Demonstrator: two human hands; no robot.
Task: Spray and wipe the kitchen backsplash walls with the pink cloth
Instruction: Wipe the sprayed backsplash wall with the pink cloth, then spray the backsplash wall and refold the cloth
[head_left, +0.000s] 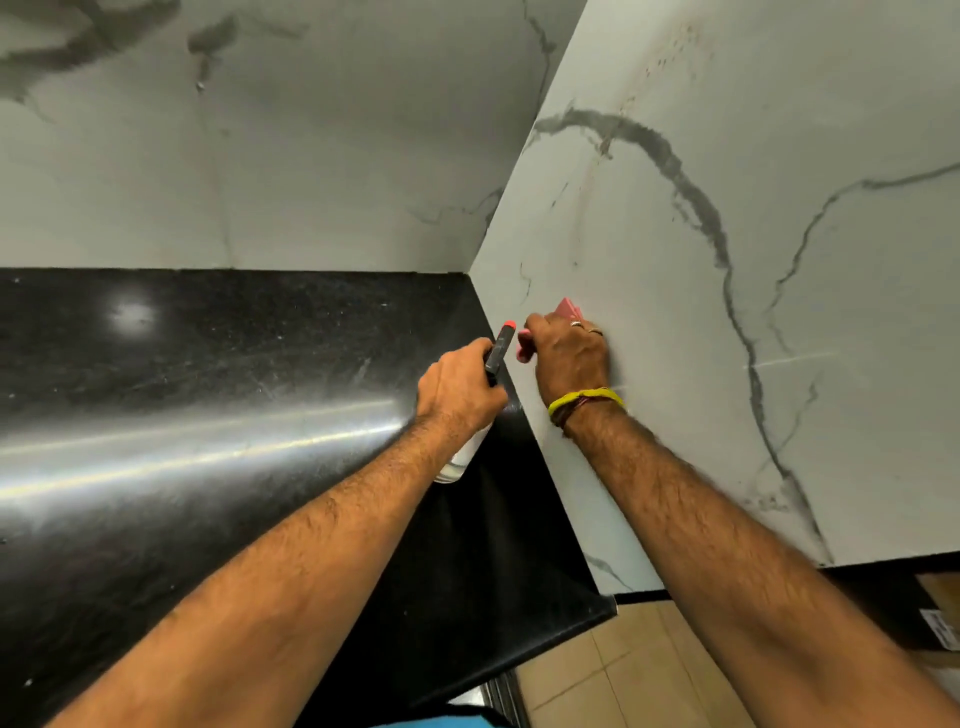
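Low on the right wall (675, 312), near the corner, our right hand (569, 353) presses the pink cloth (568, 309); left hand (460, 387) grips the spray bottle (498, 351). Upper stains (660, 62) remain, wiping partly done.

Head view, looking down-forward, close to wall corner (470, 270) above countertop (208, 389).

Dim, flat indoor light w/ a greenish-grey cast. Glare on the black counter (208, 364): one round hotspot upper left, long bright streak across. Wide-angle bend at the edges, wall (727, 312) lines curve. Right hand (571, 356) slightly motion-blurred; forearms soft near the bottom.
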